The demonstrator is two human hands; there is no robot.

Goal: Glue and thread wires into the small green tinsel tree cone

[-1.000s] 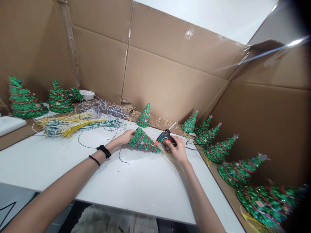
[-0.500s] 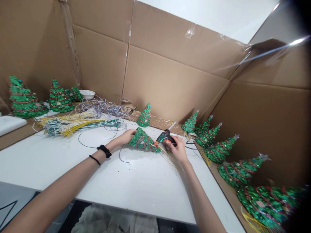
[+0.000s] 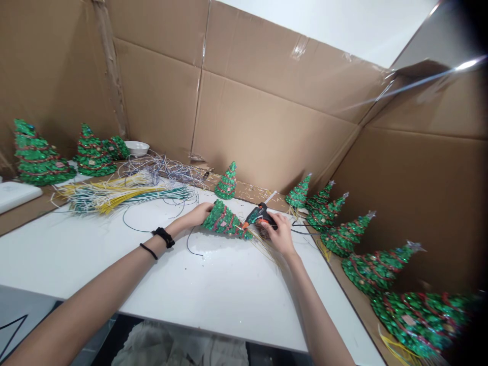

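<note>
On the white tabletop (image 3: 160, 284), the left hand (image 3: 199, 214) is curled closed against a green tinsel tree (image 3: 223, 221) lying on its side. The right hand (image 3: 281, 235) grips a hot glue gun (image 3: 259, 214), its nozzle at the tree's base. A small upright tinsel tree (image 3: 226, 183) stands beyond.

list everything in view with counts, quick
held sequin tree: 1, green with red trim, in the left hand
standing sequin trees: 10, green with red trim, along the far and right edges
hot glue gun: 1, black and orange, in the right hand
wire bundle: 1, yellow, green and white, far left
tangled wire: 1 heap, silver-blue, behind the bundle
bowl: 1, white, beyond the wires
table: 1, white, under the hands
cardboard walls: brown, behind and right
wristbands: 2, black, left wrist
left hand: 1, on the held tree
right hand: 1, around the gun
</note>
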